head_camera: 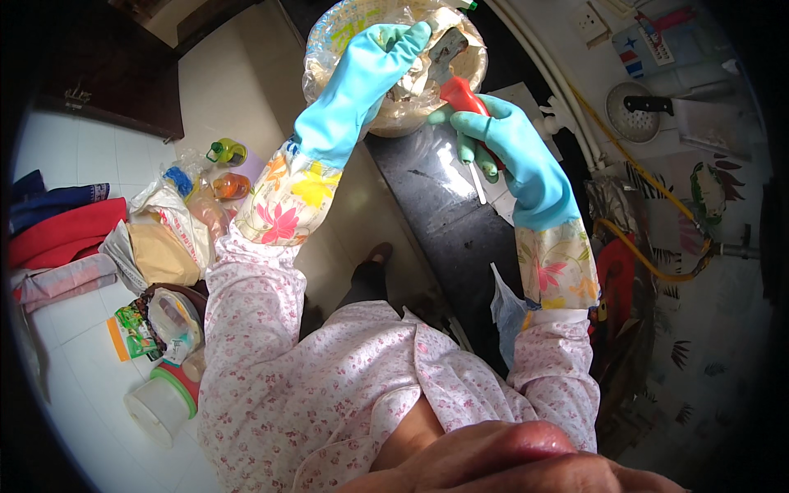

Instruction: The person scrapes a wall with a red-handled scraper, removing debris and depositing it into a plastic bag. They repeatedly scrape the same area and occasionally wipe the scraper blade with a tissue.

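Note:
Both hands wear blue rubber gloves with floral cuffs. My right hand [487,132] is closed around the red handle [465,97] of a scraper, whose stained metal blade [447,54] points up over a plastic basket [394,120] lined with a clear bag. My left hand [394,52] is raised over the basket's near left part, fingertips bent together beside crumpled, soiled paper or cloth [414,80]; whether it pinches something cannot be told. A thin white stick [478,183] shows below my right hand, over the dark counter [419,179].
Pipes [558,74] and a yellow hose [653,179] run along the wall at right, near a hanging cleaver [709,126] and a round strainer [629,105]. Bottles [231,185], bags [163,252] and a clear tub [157,410] stand at left. A bluish sheet [508,314] lies by my right forearm.

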`<state>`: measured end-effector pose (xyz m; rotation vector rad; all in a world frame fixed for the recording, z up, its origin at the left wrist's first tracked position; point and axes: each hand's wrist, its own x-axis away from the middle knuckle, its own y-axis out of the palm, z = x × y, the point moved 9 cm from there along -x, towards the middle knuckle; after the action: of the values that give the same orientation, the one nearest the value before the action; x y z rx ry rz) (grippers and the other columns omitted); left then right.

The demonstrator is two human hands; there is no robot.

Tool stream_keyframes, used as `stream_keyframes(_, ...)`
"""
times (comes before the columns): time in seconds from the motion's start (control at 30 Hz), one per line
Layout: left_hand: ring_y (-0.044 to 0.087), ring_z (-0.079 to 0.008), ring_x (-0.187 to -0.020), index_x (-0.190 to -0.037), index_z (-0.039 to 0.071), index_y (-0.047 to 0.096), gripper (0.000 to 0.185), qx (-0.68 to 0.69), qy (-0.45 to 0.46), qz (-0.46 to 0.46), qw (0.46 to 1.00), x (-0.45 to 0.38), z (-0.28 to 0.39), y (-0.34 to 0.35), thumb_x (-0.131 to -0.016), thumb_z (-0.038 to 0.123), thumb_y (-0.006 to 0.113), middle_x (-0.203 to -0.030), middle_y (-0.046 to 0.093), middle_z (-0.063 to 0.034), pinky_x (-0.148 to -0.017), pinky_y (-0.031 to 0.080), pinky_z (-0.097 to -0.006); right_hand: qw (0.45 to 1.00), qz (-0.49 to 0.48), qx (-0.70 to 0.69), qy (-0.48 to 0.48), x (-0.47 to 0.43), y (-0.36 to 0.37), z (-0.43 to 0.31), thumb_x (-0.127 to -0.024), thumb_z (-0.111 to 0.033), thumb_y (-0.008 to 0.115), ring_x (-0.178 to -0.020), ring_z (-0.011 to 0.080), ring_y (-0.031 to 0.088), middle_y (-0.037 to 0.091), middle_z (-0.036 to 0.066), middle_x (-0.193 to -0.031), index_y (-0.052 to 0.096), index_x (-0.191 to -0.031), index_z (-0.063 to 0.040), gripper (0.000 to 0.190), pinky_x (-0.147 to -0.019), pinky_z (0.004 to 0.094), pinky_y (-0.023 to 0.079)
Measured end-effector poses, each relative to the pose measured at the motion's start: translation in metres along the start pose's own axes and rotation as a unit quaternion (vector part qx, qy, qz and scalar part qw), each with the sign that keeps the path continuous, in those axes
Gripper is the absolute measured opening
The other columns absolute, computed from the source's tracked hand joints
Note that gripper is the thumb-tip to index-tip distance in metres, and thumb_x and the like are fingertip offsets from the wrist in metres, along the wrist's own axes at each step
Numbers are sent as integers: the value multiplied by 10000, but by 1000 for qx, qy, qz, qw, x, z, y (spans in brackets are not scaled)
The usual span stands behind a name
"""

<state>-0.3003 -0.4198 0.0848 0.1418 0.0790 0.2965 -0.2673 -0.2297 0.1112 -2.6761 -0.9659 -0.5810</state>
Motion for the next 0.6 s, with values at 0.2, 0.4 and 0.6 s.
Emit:
stream_keyframes(0.2,609,-76,-788,-1036,-7,695,368,-3,35,-2,999,0,3,-1,-915,328,788,-883,695,-9,-705,491,-240,1000,-15,-8,1,-3,3,1,-970,-199,590,-408,37,442,603,13,-631,691,-1176,24,320,-386,190,337)
stream_keyframes(0.4,640,-85,-802,-1069,-10,635,289,126,-5,40,991,2,-11,-4,-947,224,753,-898,694,-28,-711,512,-234,1000,-25,4,9,-4,6,7,-959,-236,604,-464,59,482,611,14,-656,724,-1129,-24,298,-434,220,362)
stream_keyframes(0.6,624,-78,-784,-1046,-8,640,283,147,-9,71,987,8,-8,-4,-947,232,754,-896,686,-23,-697,507,-230,1000,-20,14,14,-4,7,7,-961,-241,606,-470,63,483,616,19,-659,725,-1128,-21,301,-438,221,359)
